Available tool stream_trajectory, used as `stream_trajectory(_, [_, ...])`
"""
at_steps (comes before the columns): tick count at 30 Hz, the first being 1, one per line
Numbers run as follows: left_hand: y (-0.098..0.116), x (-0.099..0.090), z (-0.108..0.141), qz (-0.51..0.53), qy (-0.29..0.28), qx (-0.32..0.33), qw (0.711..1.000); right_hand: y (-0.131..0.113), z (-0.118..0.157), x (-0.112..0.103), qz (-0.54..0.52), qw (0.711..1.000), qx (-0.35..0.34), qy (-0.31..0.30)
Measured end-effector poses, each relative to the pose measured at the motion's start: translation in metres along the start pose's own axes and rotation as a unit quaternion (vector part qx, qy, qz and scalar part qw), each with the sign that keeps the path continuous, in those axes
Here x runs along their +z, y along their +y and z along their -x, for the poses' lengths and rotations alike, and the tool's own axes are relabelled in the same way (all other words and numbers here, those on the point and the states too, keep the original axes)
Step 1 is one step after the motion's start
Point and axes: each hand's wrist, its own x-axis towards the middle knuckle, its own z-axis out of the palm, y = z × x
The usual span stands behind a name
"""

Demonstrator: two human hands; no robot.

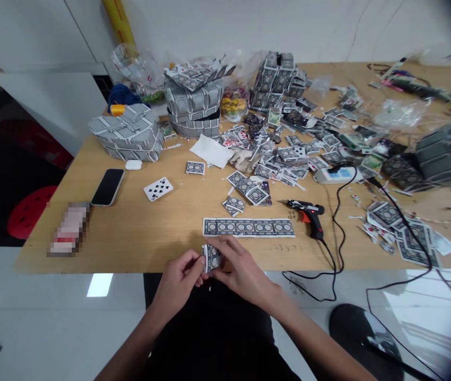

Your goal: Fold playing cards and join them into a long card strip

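Observation:
At the table's front edge, a folded playing card [214, 258] with a dark patterned back is pinched between both hands. My left hand [183, 275] grips its left side, thumb on top. The fingers of my right hand [241, 267] close round its right side. Whether it is one card or a small stack I cannot tell. Just beyond lies a straight strip of joined folded cards [249, 227], patterned backs up. Behind the strip sit a few small folded cards [233, 205] and some overlapping cards [249, 188]. A glue gun [306, 211] rests to the right of the strip.
Woven card baskets [193, 100] stand at the back; a woven bag [130, 132] is at left. Loose cards [288, 153] pile up behind. A power strip [338, 174] and black cables [340, 238] lie at right. A phone [108, 187] and an eight of spades [158, 189] lie at left.

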Motion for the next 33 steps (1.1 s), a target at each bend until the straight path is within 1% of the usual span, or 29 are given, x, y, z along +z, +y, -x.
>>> stream_trajectory(6, [-0.001, -0.002, -0.002, 0.025, -0.014, -0.004, 1.000, -0.002, -0.001, -0.002, -0.017, 1.000, 0.007, -0.011])
stream_trajectory(12, [0.000, -0.006, -0.001, 0.084, -0.048, -0.029, 0.995, -0.002, -0.003, -0.006, -0.011, 1.000, 0.008, 0.016])
stream_trajectory(15, [-0.003, -0.006, -0.002, 0.119, -0.050, -0.041, 0.991, -0.004, -0.004, -0.008, -0.004, 1.000, 0.004, 0.019])
stream_trajectory(19, [-0.008, -0.005, -0.002, 0.148, -0.047, -0.040, 0.987, -0.006, -0.003, -0.009, 0.003, 1.000, 0.004, 0.028])
stream_trajectory(22, [-0.009, -0.005, 0.000, 0.140, -0.039, -0.029, 0.989, -0.006, -0.002, -0.010, 0.012, 0.999, -0.001, 0.037])
stream_trajectory(27, [-0.010, -0.005, 0.002, 0.101, -0.045, -0.003, 0.994, -0.006, -0.002, -0.011, 0.028, 0.999, -0.004, 0.038])
stream_trajectory(30, [-0.011, -0.006, 0.001, 0.071, -0.059, 0.000, 0.996, -0.006, -0.002, -0.012, 0.034, 0.999, 0.006, 0.032])
stream_trajectory(33, [-0.011, -0.008, -0.001, 0.044, -0.086, -0.001, 0.995, -0.007, -0.002, -0.015, 0.036, 0.999, 0.008, 0.022])
